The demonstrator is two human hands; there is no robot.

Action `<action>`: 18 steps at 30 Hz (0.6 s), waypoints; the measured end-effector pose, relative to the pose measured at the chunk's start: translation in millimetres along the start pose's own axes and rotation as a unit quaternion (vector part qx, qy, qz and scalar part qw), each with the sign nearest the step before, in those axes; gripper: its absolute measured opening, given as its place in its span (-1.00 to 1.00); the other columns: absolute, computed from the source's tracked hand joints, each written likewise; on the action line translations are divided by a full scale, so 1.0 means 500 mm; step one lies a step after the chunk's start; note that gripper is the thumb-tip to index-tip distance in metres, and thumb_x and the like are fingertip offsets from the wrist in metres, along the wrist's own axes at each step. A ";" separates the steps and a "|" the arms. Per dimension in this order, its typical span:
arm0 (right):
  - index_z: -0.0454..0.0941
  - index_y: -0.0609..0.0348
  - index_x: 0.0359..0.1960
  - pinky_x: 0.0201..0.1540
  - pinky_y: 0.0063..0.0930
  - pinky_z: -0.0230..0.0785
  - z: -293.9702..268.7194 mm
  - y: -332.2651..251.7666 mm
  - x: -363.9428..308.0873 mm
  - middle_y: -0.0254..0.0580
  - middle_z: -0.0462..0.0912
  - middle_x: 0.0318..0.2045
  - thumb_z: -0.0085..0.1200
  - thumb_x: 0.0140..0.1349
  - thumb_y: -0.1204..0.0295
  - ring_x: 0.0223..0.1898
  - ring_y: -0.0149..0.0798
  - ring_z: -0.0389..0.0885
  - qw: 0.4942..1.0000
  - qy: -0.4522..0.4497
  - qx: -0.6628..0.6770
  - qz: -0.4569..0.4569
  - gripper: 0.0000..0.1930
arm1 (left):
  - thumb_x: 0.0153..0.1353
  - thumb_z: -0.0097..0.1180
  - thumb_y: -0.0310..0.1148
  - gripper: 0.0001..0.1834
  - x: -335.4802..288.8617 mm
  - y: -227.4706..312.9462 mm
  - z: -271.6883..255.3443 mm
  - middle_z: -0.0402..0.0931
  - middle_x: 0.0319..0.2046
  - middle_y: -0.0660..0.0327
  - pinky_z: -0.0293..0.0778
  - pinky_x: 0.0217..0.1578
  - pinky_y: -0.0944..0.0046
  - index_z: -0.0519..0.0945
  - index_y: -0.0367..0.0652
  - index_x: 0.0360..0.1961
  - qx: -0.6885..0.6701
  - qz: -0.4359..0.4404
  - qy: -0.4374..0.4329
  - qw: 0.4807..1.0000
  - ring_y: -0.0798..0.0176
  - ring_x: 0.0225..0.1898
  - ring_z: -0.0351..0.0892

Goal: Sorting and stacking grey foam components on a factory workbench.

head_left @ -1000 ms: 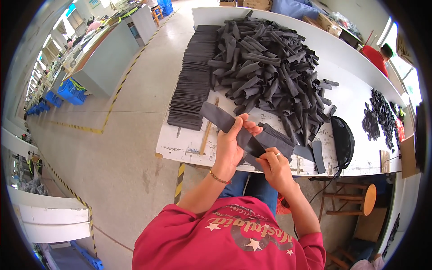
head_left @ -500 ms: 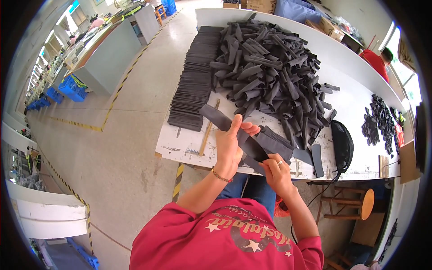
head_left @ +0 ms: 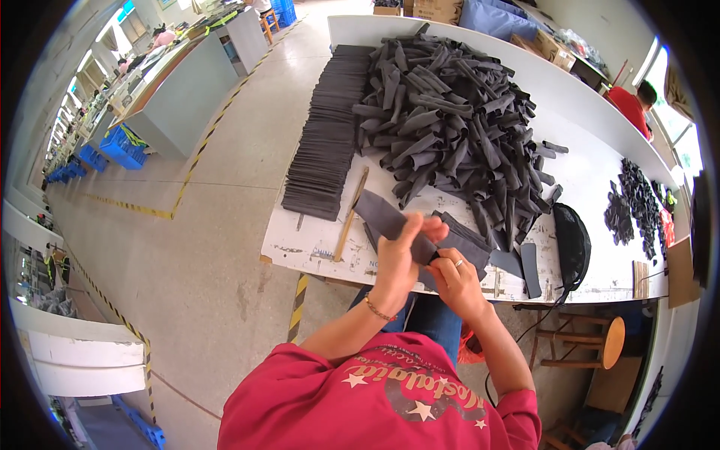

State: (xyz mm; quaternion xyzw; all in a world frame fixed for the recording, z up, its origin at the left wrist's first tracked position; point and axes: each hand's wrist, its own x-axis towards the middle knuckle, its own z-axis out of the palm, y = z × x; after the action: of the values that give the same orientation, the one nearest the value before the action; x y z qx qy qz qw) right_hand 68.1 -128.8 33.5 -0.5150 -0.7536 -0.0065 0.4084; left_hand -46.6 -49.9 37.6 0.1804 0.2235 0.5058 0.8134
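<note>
A dark grey fabric strip (head_left: 381,216) hangs between my two hands, over the near edge of the white table (head_left: 296,244). My left hand (head_left: 400,251) is closed round its middle, thumb on top. My right hand (head_left: 457,285), wearing a ring, pinches the strip's near end close beside the left fingers. Just beyond my hands lies a small pile of similar flat strips (head_left: 466,241), partly hidden by them. A thin wooden stick (head_left: 351,214) lies to the left of the held strip.
A neat row of stacked dark strips (head_left: 321,142) lines the table's left side. Beside it rises a large loose heap of rolled strips (head_left: 450,112). To the right are a flat dark piece (head_left: 530,270) and a black bag (head_left: 571,244). A wooden stool (head_left: 613,342) stands below.
My left hand has moved right and a little nearer, closing in on my right hand. The strip has shifted right with it, and less of it shows between the hands.
</note>
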 end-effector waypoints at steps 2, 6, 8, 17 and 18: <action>0.43 0.28 -0.35 -0.38 -0.21 0.45 -0.009 -0.005 0.007 -0.01 0.51 -0.34 0.23 0.01 0.67 -0.38 0.04 0.55 1.000 -0.007 0.008 0.000 -0.77 | 0.29 0.18 -0.24 -0.64 0.020 0.030 -0.008 0.62 -0.34 0.05 0.58 -0.12 0.08 0.50 -0.37 -0.11 -0.008 0.035 0.002 0.999 0.07 -0.26 0.67; 0.41 0.28 -0.33 -0.39 -0.21 0.44 -0.026 -0.005 0.016 -0.02 0.50 -0.34 0.24 0.00 0.67 -0.38 0.03 0.55 1.000 -0.007 0.013 0.007 -0.75 | 0.33 0.12 -0.24 -0.64 0.026 0.057 0.001 0.62 -0.36 0.07 0.56 -0.04 0.04 0.49 -0.35 -0.05 0.013 0.045 -0.035 0.998 0.06 -0.24 0.66; 0.41 0.29 -0.34 -0.40 -0.21 0.44 -0.029 -0.001 0.022 -0.01 0.50 -0.34 0.24 0.00 0.67 -0.38 0.03 0.55 1.000 -0.008 0.017 0.007 -0.75 | 0.32 0.13 -0.20 -0.60 0.023 0.049 0.004 0.62 -0.39 0.13 0.54 0.01 0.01 0.48 -0.35 -0.01 0.030 0.031 -0.053 0.998 0.06 -0.22 0.66; 0.46 0.27 -0.38 -0.43 -0.22 0.39 -0.026 -0.008 0.032 -0.03 0.52 -0.37 0.25 0.02 0.64 -0.46 0.03 0.53 0.999 -0.002 0.042 0.020 -0.81 | 0.36 0.06 -0.22 -0.59 0.010 0.021 0.008 0.54 -0.48 0.23 0.52 0.06 0.00 0.46 -0.34 0.07 -0.023 0.041 -0.040 0.998 0.30 -0.41 0.55; 0.46 0.27 -0.38 -0.44 -0.22 0.38 -0.025 -0.009 0.033 -0.04 0.51 -0.37 0.24 0.02 0.64 -0.46 0.03 0.53 0.999 -0.004 0.043 0.020 -0.81 | 0.36 0.06 -0.22 -0.59 0.010 0.021 0.007 0.54 -0.48 0.23 0.52 0.06 0.00 0.46 -0.34 0.07 -0.023 0.042 -0.039 0.998 0.30 -0.41 0.55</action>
State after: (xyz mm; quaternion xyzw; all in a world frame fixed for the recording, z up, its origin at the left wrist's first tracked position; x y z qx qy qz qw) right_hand 70.0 -123.6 53.9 -0.5119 -0.7446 0.0358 0.4269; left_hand -50.7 -41.2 45.0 0.1910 0.1719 0.5369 0.8035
